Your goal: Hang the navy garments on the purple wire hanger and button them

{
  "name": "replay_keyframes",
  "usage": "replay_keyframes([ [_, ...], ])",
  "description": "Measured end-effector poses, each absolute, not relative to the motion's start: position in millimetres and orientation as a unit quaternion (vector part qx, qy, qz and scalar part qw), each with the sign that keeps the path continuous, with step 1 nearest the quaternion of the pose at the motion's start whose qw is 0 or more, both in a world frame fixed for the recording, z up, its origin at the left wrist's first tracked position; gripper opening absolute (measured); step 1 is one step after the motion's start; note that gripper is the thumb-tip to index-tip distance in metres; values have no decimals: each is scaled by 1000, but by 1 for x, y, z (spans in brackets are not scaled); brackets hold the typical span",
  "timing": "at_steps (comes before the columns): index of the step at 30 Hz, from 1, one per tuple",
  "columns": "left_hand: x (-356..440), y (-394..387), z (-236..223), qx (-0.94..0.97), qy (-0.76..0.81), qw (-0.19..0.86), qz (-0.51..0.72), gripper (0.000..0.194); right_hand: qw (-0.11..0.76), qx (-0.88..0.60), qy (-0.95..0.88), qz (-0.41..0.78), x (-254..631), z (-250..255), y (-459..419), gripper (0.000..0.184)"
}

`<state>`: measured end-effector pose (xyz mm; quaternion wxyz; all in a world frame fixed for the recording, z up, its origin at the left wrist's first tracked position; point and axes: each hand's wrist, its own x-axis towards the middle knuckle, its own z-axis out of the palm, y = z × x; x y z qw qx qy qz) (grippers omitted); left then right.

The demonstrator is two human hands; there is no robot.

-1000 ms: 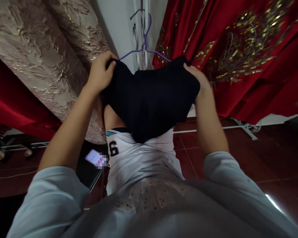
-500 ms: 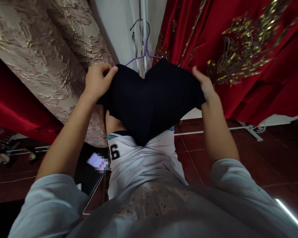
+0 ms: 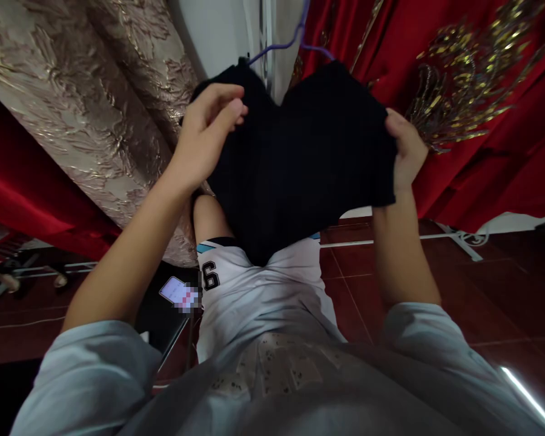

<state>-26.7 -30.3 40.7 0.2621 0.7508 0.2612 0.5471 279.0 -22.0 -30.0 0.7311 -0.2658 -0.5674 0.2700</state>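
Observation:
A black garment (image 3: 300, 163) hangs on a purple hanger (image 3: 295, 42) in front of me, held up over my lap. My right hand (image 3: 406, 148) is closed on the garment's right edge. At the garment's upper left, my left hand (image 3: 209, 136) has its fingers loosely curled and touches the cloth; whether it pinches the fabric is unclear. The hanger's hook runs out of the top of the picture.
A beige embossed drape (image 3: 82, 103) hangs at left and a red gold-embroidered cloth (image 3: 472, 103) at right. A phone (image 3: 178, 292) lies on a dark seat by my left thigh. White shorts (image 3: 254, 290) cover my lap. Dark red floor tiles (image 3: 458, 290) lie below.
The garment and hanger rose toward the top of the picture. My right hand closed on the right edge. My left hand shifted onto the front of the cloth, fingers looser.

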Motion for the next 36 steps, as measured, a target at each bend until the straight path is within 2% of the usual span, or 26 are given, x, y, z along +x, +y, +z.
replay_keyframes([
  [1,-21,-36,43,709,263,370,540,25,713,-231,-603,274,264,-31,-42,26],
  [3,-12,-48,46,631,270,517,511,24,585,-214,-737,262,232,-32,-78,30],
  [5,-13,-62,46,605,296,564,478,13,404,-175,-864,244,206,-31,-99,31],
  [6,-18,-70,45,618,313,561,453,15,347,-162,-894,232,198,-30,-102,30],
  [7,-26,-77,43,643,328,555,414,20,328,-161,-904,222,193,-29,-99,29],
  [10,-64,-92,36,748,351,500,260,24,424,-247,-852,184,198,-32,-66,30],
  [12,-94,-92,35,807,360,420,206,25,457,-304,-811,202,209,-41,-39,38],
  [16,-138,-55,33,856,383,201,282,46,339,-335,-751,457,227,-65,-5,44],
  [17,-144,-41,31,848,392,166,315,53,338,-340,-726,493,227,-67,0,45],
  [18,-147,-26,29,834,401,140,353,57,366,-349,-702,501,226,-65,5,44],
  [22,-142,13,19,753,389,5,530,60,599,-347,-589,417,215,-26,37,29],
  [25,-123,14,7,726,349,-118,581,55,678,-310,-528,406,216,14,65,22],
  [27,-108,7,-6,755,336,-150,543,53,709,-285,-494,415,226,29,74,26],
  [29,-92,-1,-23,801,344,-138,470,53,720,-269,-465,440,239,28,70,31],
  [32,-70,-9,-48,833,388,-102,382,53,715,-302,-439,453,255,0,48,31],
  [36,-49,-14,-72,826,415,-88,372,45,711,-387,-464,360,264,-52,27,39],
])
